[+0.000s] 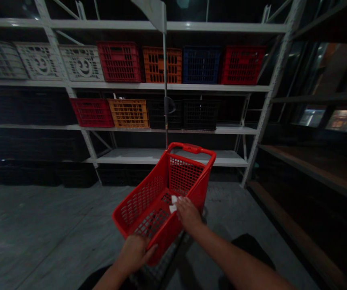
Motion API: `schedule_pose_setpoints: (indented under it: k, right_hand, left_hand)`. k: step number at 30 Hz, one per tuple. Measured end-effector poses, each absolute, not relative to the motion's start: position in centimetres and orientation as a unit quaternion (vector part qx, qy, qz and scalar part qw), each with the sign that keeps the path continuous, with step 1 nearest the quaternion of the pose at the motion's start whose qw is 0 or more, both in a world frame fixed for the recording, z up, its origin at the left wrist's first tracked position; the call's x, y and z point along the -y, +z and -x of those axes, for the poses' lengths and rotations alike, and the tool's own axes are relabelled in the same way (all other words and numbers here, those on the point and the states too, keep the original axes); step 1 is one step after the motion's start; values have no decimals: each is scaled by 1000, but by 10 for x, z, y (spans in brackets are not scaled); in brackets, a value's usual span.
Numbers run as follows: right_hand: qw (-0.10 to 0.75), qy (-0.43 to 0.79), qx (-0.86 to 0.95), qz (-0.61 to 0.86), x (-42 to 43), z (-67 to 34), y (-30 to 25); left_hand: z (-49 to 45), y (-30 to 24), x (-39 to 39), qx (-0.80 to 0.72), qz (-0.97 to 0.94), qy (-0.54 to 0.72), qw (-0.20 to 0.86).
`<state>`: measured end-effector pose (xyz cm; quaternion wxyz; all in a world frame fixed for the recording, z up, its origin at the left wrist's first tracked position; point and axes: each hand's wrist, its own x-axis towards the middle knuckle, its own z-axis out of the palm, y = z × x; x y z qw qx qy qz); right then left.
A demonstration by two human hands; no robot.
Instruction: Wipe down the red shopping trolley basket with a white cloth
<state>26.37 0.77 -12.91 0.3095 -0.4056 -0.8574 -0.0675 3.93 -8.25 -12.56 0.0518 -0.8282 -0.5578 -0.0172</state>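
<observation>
A red plastic mesh shopping cart basket (140, 199) stands in front of me on a wheeled frame, with a red handle (191, 148) at its far end. My left hand (132, 253) grips the near rim of the basket. My right hand (188, 213) lies over the basket's right rim, and a small white object (173, 204) shows at its fingertips. That object is partly hidden by the fingers, and I cannot tell what it is. A thin metal pole (165, 80) with a pale flag (155, 12) rises behind the basket.
White metal shelving (131, 86) holds red, orange, blue, black and white plastic crates, including a red crate (119, 62) and an orange crate (128, 113). A grey concrete floor (49, 225) lies around the cart. Dark wooden shelves (306, 169) run along the right.
</observation>
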Motion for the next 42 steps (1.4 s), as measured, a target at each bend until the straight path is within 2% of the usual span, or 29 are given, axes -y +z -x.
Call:
schedule_pose_setpoints:
  k: [5,10,13,16,19,22,28,31,34,42]
  right_hand:
    - [296,-55,892,337,23,-246,-122]
    - [219,-14,945,242,-17,-281,-98]
    - [220,-7,937,272,-52,-315,-86]
    - [263,-25,898,352,-67,-330,-85]
    - [323,-35,868,375,-52,-309,-101]
    - [352,-28,873,337,-18,-259,-128]
    - [288,-45,920,262,33,-199,-144]
    - [255,-64,931,252,26,-217,-129]
    - [257,-82,922,278,1,-255,-114]
    - [292,-170,824,455,-86,-377,-66]
  left_hand:
    - [-35,-129,81,559,826,-38,61]
    - [-22,-136,75,538,840,-35,58]
    - [-16,-136,70,537,840,-36,68]
    - [-14,-135,66,542,835,-34,88]
    - [-17,-136,62,538,837,-42,92]
    - [-21,-139,57,538,837,-53,85]
    - [-19,-146,53,546,829,-65,106]
    - [-15,-143,54,524,843,-69,102]
    - [-13,-141,55,516,848,-76,94]
    - [-3,-135,54,522,847,-75,60]
